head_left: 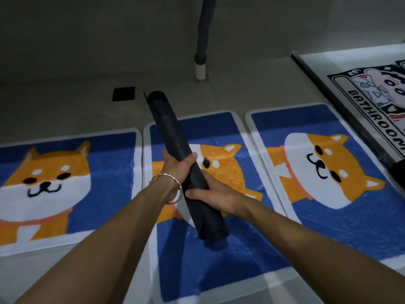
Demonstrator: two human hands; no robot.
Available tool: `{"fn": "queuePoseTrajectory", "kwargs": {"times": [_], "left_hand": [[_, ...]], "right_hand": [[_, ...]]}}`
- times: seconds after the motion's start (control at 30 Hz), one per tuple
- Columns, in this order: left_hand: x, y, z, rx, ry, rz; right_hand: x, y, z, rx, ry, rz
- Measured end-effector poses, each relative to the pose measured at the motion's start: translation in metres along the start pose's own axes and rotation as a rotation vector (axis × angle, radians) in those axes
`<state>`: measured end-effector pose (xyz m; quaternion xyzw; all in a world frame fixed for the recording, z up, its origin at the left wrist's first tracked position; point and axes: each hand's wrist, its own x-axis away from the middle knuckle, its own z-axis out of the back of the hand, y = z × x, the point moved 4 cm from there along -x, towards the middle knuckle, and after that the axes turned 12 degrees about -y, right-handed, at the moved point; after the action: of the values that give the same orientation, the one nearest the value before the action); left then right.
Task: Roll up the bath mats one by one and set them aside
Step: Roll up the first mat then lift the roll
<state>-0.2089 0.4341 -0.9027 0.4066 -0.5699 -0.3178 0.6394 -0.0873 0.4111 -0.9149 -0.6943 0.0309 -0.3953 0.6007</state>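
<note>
A bath mat rolled into a long dark tube (173,137) is held in the air above the floor, tilted away from me. My left hand (177,166), with a silver bangle on the wrist, grips the tube near its middle. My right hand (210,194) grips it just below. Three flat blue mats with an orange dog lie side by side on the floor: a left mat (65,183), a middle mat (219,260) under the tube, and a right mat (328,172).
A black and white "BATHROOM" cartoon mat (377,102) lies at the far right beyond a dark threshold strip (341,110). A grey pipe (202,40) rises from the tiled floor at the back, next to a black square floor drain (123,93).
</note>
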Motion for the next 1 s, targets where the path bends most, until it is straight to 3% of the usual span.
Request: {"fn": "queuePoseTrajectory", "kwargs": {"times": [0.13, 0.37, 0.6, 0.73, 0.83, 1.0], "left_hand": [[-0.016, 0.017, 0.009, -0.22, -0.008, 0.088], [-0.045, 0.064, -0.012, -0.547, -0.059, 0.067], [-0.05, 0.136, -0.032, -0.455, -0.145, 0.031], [-0.034, 0.174, -0.04, -0.416, -0.286, 0.061], [-0.035, 0.185, -0.056, -0.524, -0.336, 0.036], [-0.056, 0.177, -0.12, -0.626, -0.279, -0.001]], "right_hand": [[-0.02, -0.004, 0.004, 0.125, 0.107, -0.014], [-0.028, -0.031, 0.03, 0.226, 0.286, 0.022], [0.017, -0.111, 0.084, 0.47, 0.279, -0.246], [0.048, -0.157, 0.097, 0.584, 0.267, -0.363], [0.059, -0.163, 0.108, 0.562, 0.291, -0.378], [0.082, -0.12, 0.15, 0.437, 0.37, -0.312]]}}
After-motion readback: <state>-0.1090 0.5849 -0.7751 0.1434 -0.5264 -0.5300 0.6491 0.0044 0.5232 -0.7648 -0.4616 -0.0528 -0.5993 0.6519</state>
